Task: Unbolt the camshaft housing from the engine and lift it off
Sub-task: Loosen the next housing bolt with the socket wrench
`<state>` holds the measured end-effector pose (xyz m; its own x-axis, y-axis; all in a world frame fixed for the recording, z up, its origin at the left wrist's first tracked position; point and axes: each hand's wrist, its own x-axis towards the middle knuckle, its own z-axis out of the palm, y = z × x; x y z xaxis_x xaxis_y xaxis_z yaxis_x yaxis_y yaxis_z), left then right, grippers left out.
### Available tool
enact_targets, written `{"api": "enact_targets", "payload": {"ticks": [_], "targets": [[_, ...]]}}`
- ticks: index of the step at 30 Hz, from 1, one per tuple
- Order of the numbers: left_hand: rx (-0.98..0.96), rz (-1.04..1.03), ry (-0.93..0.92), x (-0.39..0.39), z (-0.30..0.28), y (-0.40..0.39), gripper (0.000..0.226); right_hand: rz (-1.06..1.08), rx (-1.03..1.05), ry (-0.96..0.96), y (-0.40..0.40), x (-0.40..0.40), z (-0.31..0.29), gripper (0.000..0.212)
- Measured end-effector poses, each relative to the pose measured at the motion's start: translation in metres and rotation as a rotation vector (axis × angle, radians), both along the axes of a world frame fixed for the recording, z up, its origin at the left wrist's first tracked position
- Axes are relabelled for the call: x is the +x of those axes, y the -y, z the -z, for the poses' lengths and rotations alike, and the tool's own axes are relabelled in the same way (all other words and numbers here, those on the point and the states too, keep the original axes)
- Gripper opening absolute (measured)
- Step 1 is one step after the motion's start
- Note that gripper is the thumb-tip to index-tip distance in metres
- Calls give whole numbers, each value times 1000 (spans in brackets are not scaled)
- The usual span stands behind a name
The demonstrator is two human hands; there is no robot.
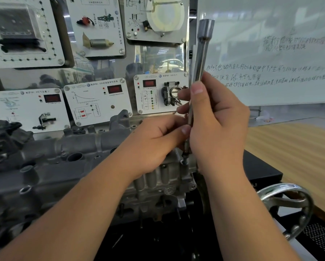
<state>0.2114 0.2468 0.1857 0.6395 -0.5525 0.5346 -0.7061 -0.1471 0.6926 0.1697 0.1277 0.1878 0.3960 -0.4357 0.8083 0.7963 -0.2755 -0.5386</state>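
Hands meet at the near right corner of the housing [67, 147], which sits bolted on the engine [157, 185] in front of them: the right hand [220, 125] curls its fingers around the one long extension bar [199, 68], held upright, while the left hand [156, 146] pinches its lower end just above a bolt [184, 160]. Best, I'd say, to keep that bar dead in line with the bolt so it doesn't slip. One bar, one bolt showing, two hands, one handwheel [289, 206].

Right of the engine [82, 166] I have open room over the wooden tabletop [293, 157]; behind it the display panels [97, 102] block me, and the handwheel [287, 206] crowds its lower right.
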Motion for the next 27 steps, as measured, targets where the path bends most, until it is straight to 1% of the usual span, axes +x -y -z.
{"api": "enact_targets", "payload": {"ticks": [3, 4, 5, 7, 8, 11, 13, 15, 17, 18, 19, 20, 21, 23, 24, 27], "targets": [[-19, -8, 24, 2, 2, 0, 25, 7, 15, 7, -3, 1, 0, 35], [-18, -9, 29, 3, 3, 0, 26, 30, 5, 17, -3, 1, 1, 33], [-18, -9, 37, 4, 3, 0, 25, 43, 5, 26, -4, 0, 0, 26], [-18, 0, 51, 5, 4, 0, 13, 54, -4, 47, -3, -2, -1, 4], [-12, 12, 47, 4, 3, 0, 9, 57, -12, 46, -2, -2, -2, 11], [15, 31, 10, 0, 1, 1, 16, 11, -25, 22, 2, -2, -3, 24], [27, 12, 15, -1, 0, 1, 21, -8, -27, 2, 2, -2, -3, 21], [31, -1, 30, -1, 0, 1, 26, -35, 10, 3, 0, -1, -2, 11], [21, -11, 29, -1, 0, 0, 31, -12, 20, 5, -1, 0, 0, 25], [11, -13, 24, 0, 0, 0, 31, 6, 8, 4, -2, 0, 0, 26], [-1, -14, 22, 0, 1, 0, 29, 17, -3, 11, -2, 0, 0, 19], [-10, -17, 23, 0, 1, 0, 25, 20, -22, 23, -2, -2, -1, 8], [-14, -16, 21, 1, 1, 0, 20, 30, -33, 30, -2, -2, -1, 7], [-7, 0, 5, -1, 0, 1, 21, 23, -59, 37, 1, -1, 0, 20], [-2, 10, -11, -1, 0, 1, 23, 1, -66, 30, 1, -2, 0, 23], [26, -4, -10, -1, -1, 2, 21, -62, -27, -28, 1, -1, -2, 19]]}}
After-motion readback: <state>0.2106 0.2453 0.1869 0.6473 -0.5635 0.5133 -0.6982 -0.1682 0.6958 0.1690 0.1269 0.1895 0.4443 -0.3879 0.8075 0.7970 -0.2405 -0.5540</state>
